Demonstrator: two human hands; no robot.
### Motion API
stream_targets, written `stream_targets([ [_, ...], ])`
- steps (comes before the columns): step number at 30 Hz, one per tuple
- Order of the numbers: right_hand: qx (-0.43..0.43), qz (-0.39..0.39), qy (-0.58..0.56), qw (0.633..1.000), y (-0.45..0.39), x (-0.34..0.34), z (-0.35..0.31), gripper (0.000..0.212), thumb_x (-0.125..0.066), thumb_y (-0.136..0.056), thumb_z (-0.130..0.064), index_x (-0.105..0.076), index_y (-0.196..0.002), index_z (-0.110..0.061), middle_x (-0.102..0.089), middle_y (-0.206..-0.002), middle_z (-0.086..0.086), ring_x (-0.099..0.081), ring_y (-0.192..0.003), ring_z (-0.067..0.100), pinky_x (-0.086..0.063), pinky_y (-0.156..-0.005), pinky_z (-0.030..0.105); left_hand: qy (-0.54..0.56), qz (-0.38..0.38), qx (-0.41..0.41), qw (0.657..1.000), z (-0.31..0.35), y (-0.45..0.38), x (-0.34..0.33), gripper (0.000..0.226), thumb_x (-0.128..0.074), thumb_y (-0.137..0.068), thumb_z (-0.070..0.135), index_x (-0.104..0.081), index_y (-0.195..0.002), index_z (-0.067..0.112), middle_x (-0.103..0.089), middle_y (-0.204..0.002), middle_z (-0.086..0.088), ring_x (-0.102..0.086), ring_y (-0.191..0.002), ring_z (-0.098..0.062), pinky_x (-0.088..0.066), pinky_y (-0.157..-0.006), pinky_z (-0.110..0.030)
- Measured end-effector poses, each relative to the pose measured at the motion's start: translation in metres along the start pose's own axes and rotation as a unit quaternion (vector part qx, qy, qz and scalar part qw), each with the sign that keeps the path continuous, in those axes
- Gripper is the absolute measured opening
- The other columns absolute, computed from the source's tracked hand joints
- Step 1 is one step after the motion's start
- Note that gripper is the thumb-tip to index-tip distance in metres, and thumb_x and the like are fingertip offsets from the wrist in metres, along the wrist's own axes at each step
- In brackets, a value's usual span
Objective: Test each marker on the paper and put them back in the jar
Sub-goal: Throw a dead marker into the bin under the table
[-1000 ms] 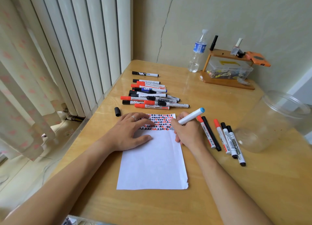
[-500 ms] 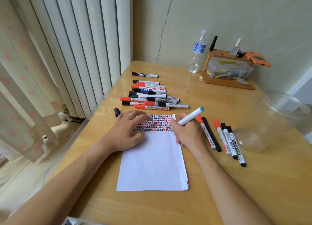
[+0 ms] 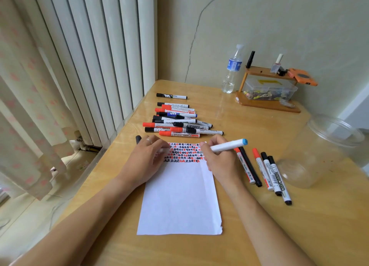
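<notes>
Right hand (image 3: 219, 162) grips a white marker (image 3: 227, 146) on the paper (image 3: 179, 195); left hand (image 3: 147, 158) rests there.

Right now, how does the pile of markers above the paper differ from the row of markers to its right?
The marker pile is large, overlapping and lies crosswise beyond the paper; the marker row has five markers, side by side, pointing toward the person between the paper and the jar. The pile includes a blue-labelled marker; the row shows only red and black. Both lie capped on the table, outside the jar.
</notes>
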State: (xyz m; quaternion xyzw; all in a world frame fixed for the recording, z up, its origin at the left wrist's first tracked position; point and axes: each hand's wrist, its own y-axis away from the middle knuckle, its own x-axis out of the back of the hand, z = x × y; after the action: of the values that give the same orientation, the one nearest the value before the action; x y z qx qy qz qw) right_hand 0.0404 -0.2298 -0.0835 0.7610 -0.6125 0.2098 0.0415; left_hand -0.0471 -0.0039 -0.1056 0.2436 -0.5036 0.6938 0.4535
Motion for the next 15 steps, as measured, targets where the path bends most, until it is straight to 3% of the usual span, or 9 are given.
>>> stream_targets([
  [2,-0.005,-0.057,-0.133,0.989,0.003,-0.006,-0.007,0.028,-0.074,-0.095,-0.020,-0.050,-0.082,-0.015,-0.050,-0.059,0.012,-0.046,-0.046,0.020,-0.033,-0.045,0.025,0.035,-0.009,-0.023,0.999,0.004,0.001,0.002,0.015,-0.064,-0.101,0.028,-0.069,-0.114,0.023,-0.062,-0.107,0.008,-0.053,-0.096,-0.011,-0.047,-0.078,-0.027],
  [4,-0.008,-0.115,-0.193,0.974,0.006,-0.011,-0.013,0.024,-0.076,-0.093,-0.012,-0.053,-0.088,-0.009,-0.052,-0.060,0.018,-0.047,-0.046,0.019,-0.032,-0.044,0.025,0.062,-0.019,-0.032,0.997,0.005,0.002,0.004,0.016,-0.065,-0.100,0.028,-0.068,-0.115,0.023,-0.063,-0.106,0.009,-0.056,-0.096,-0.010,-0.050,-0.079,-0.029],
  [6,0.002,-0.147,-0.191,0.970,0.009,-0.016,-0.013,0.021,-0.076,-0.093,-0.011,-0.055,-0.092,-0.008,-0.057,-0.063,0.017,-0.052,-0.049,0.017,-0.037,-0.047,0.026,0.082,-0.025,-0.038,0.996,0.005,0.002,0.005,0.017,-0.068,-0.098,0.024,-0.068,-0.115,0.021,-0.063,-0.103,0.009,-0.058,-0.093,-0.009,-0.052,-0.078,-0.030],
  [11,-0.016,-0.177,-0.193,0.965,0.016,-0.020,-0.014,0.012,-0.066,-0.090,-0.032,-0.061,-0.088,-0.022,-0.067,-0.077,0.005,-0.060,-0.059,0.022,-0.040,-0.053,0.026,0.096,-0.041,-0.055,0.993,0.006,0.002,0.008,0.019,-0.071,-0.096,0.019,-0.069,-0.115,0.019,-0.062,-0.103,0.007,-0.061,-0.091,-0.008,-0.052,-0.081,-0.030],
  [15,-0.008,-0.192,-0.180,0.965,0.017,-0.020,-0.013,0.015,-0.066,-0.092,-0.027,-0.058,-0.093,-0.014,-0.066,-0.077,0.009,-0.059,-0.058,0.020,-0.041,-0.051,0.022,0.095,-0.049,-0.094,0.990,0.008,0.003,0.009,0.019,-0.069,-0.097,0.020,-0.068,-0.116,0.019,-0.063,-0.106,0.006,-0.061,-0.096,-0.011,-0.052,-0.082,-0.031],
])
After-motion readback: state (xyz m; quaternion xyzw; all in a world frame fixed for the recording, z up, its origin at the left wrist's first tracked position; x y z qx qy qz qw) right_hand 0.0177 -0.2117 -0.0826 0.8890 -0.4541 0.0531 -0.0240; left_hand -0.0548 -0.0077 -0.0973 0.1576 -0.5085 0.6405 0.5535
